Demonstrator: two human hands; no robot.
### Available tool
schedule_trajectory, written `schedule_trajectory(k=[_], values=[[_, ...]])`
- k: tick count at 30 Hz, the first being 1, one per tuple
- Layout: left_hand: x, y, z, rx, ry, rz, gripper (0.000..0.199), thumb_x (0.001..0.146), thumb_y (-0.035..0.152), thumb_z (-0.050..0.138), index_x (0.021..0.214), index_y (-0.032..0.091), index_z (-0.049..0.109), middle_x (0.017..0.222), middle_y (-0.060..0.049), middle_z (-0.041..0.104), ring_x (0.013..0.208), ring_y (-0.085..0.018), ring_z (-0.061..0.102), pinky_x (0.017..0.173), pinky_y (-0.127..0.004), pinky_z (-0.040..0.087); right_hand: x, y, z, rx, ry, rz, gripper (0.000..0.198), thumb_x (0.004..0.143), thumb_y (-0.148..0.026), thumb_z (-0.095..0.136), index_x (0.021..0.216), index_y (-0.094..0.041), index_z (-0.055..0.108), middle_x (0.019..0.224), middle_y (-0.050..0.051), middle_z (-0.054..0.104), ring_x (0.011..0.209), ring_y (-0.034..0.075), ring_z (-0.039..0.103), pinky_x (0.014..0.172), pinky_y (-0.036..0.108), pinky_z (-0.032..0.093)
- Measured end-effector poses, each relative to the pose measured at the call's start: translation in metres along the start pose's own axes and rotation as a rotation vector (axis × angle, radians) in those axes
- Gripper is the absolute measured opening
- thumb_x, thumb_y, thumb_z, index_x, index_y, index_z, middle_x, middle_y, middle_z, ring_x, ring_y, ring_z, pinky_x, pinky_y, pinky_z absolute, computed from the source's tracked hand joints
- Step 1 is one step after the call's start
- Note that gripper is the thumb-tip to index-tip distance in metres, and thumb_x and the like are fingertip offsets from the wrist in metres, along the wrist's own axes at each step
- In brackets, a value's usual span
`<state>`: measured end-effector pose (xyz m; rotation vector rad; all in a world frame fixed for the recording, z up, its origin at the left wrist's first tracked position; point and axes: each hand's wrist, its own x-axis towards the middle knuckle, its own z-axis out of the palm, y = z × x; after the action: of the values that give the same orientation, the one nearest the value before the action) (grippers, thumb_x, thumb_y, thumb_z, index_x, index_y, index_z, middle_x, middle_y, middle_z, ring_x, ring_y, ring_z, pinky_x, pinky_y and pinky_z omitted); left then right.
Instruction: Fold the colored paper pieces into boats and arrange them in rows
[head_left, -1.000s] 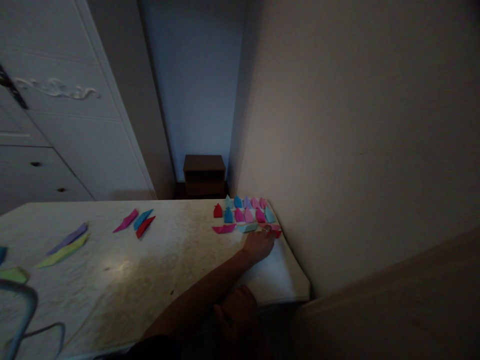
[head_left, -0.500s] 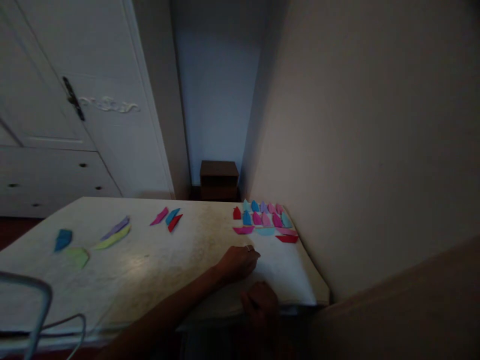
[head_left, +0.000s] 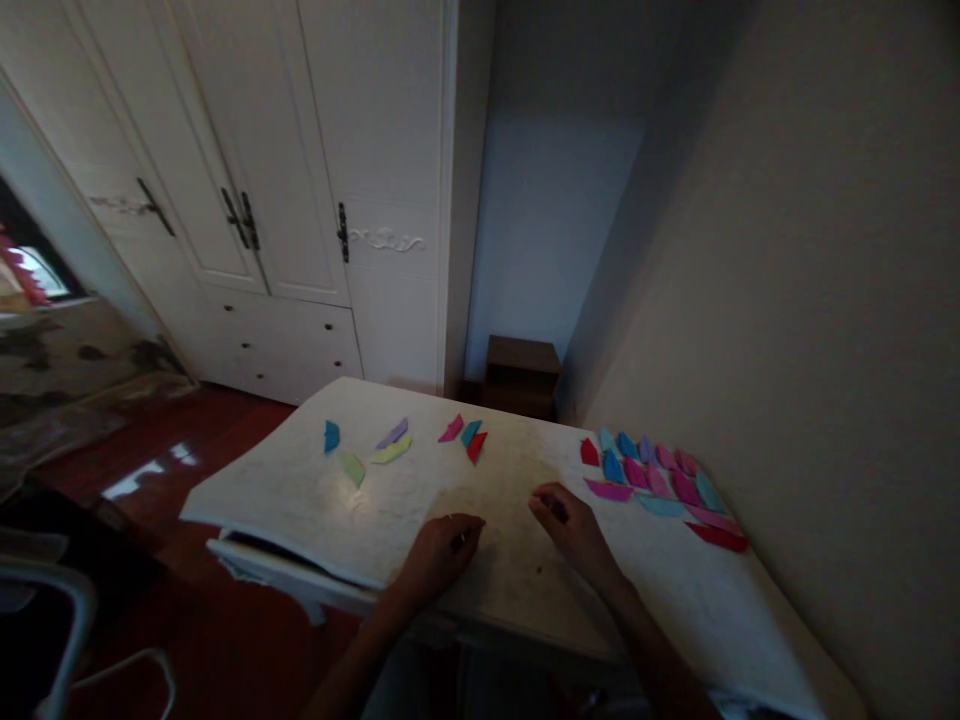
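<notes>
My left hand (head_left: 444,552) hovers low over the near middle of the white table (head_left: 420,505), fingers curled and thumb against forefinger, nothing visible in them. To its right is my right hand (head_left: 568,520), also loosely closed with no object showing. Beyond the left hand lie a pink folded paper (head_left: 451,428), a teal one (head_left: 470,433) and a red one (head_left: 477,447). Past the right hand, folded paper shapes in several colours stand in close rows; a flat magenta folded paper (head_left: 608,490) is nearest that hand. A red folded paper (head_left: 717,537) lies at the rows' near right end.
Farther left on the table lie a blue folded paper (head_left: 331,436), a light green one (head_left: 352,467), a lilac one (head_left: 392,433) and a yellow one (head_left: 393,449). A wall (head_left: 810,350) borders the right side. Behind stand a white wardrobe (head_left: 390,320) and a brown cabinet (head_left: 523,360).
The view has swung left, showing more wardrobe and floor. My hands, close together near the right end before, are now apart over the middle; the right has come up onto the table area.
</notes>
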<state>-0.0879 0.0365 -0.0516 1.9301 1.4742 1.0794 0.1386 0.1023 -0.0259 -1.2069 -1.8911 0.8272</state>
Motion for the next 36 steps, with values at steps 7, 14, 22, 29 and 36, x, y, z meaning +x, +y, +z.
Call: schedule_trajectory(k=[7, 14, 22, 29, 36], values=[[-0.006, -0.016, -0.027, -0.63, 0.417, -0.342, 0.032, 0.081, 0.042, 0.059, 0.093, 0.014, 0.068, 0.062, 0.001, 0.06, 0.042, -0.008, 0.048, 0.041, -0.019, 0.038, 0.102, -0.002, 0.078, -0.358, -0.108, 0.078, 0.056, 0.083, -0.047, 0.059, 0.129, -0.016, 0.051, 0.12, 0.014, 0.057, 0.106, 0.024, 0.059, 0.088, 0.034, 0.046], [-0.007, -0.015, -0.028, -0.761, 0.323, -0.313, 0.03, 0.077, 0.04, 0.062, 0.088, 0.013, 0.067, 0.06, 0.002, 0.059, 0.042, -0.007, 0.048, 0.041, -0.018, 0.038, 0.114, -0.021, 0.103, -0.664, -0.211, 0.098, 0.052, 0.086, -0.047, 0.057, 0.129, -0.019, 0.054, 0.139, 0.014, 0.047, 0.12, 0.028, 0.053, 0.095, 0.036, 0.043], [-0.008, -0.016, -0.027, -0.751, 0.279, -0.328, 0.028, 0.078, 0.038, 0.06, 0.089, 0.014, 0.067, 0.06, 0.002, 0.059, 0.045, -0.008, 0.05, 0.043, -0.019, 0.041, 0.085, -0.014, 0.079, -0.589, -0.263, -0.086, 0.045, 0.088, -0.025, 0.048, 0.132, -0.019, 0.055, 0.136, 0.008, 0.056, 0.126, 0.022, 0.05, 0.106, 0.035, 0.036], [-0.01, -0.016, -0.029, -0.725, 0.225, -0.325, 0.028, 0.078, 0.039, 0.06, 0.088, 0.014, 0.068, 0.06, 0.001, 0.06, 0.045, -0.009, 0.051, 0.044, -0.019, 0.042, 0.041, -0.01, 0.062, -0.221, -0.196, 0.001, 0.046, 0.079, -0.027, 0.059, 0.125, -0.023, 0.063, 0.121, 0.006, 0.066, 0.098, 0.023, 0.065, 0.084, 0.036, 0.052], [-0.01, -0.011, -0.035, -0.674, 0.208, -0.329, 0.026, 0.078, 0.038, 0.06, 0.085, 0.015, 0.068, 0.06, 0.001, 0.061, 0.046, -0.01, 0.053, 0.044, -0.02, 0.043, 0.013, -0.016, 0.065, -0.017, -0.085, 0.093, 0.034, 0.074, -0.032, 0.066, 0.105, -0.019, 0.072, 0.1, 0.007, 0.072, 0.072, 0.017, 0.062, 0.066, 0.03, 0.049]])
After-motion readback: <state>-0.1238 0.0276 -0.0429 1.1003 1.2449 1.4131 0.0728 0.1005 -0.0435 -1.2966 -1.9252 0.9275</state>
